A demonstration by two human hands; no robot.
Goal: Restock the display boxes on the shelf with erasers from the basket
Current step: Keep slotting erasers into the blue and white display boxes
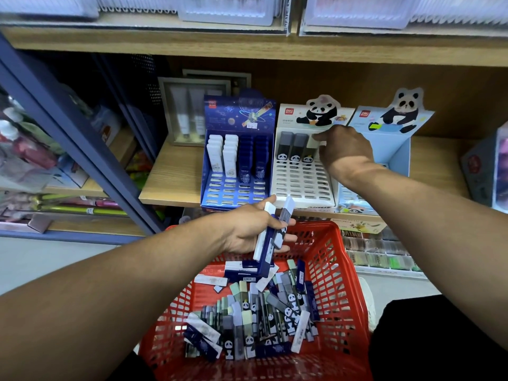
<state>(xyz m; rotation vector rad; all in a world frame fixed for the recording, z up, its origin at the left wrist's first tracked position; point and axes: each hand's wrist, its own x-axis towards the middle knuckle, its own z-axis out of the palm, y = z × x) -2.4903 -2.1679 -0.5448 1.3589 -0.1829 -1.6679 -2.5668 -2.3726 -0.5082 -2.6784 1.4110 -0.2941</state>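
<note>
A red plastic basket (338,284) below the shelf holds several loose erasers (261,314), some with panda sleeves, some navy, some white. My left hand (247,229) grips a small bunch of erasers (270,232) above the basket. My right hand (341,149) reaches into the white panda display box (299,185) and pinches a pale eraser (313,141) at the top row, beside two grey panda erasers (291,145). The blue space-themed display box (236,152) to the left holds white and navy erasers in its upper rows.
A light-blue panda display box (395,144) stands right of the white one. The boxes sit on a wooden shelf (170,174). A framed item (189,111) stands behind the blue box. A blue shelf frame (82,144) runs diagonally at left. More stock (379,251) fills the shelf below.
</note>
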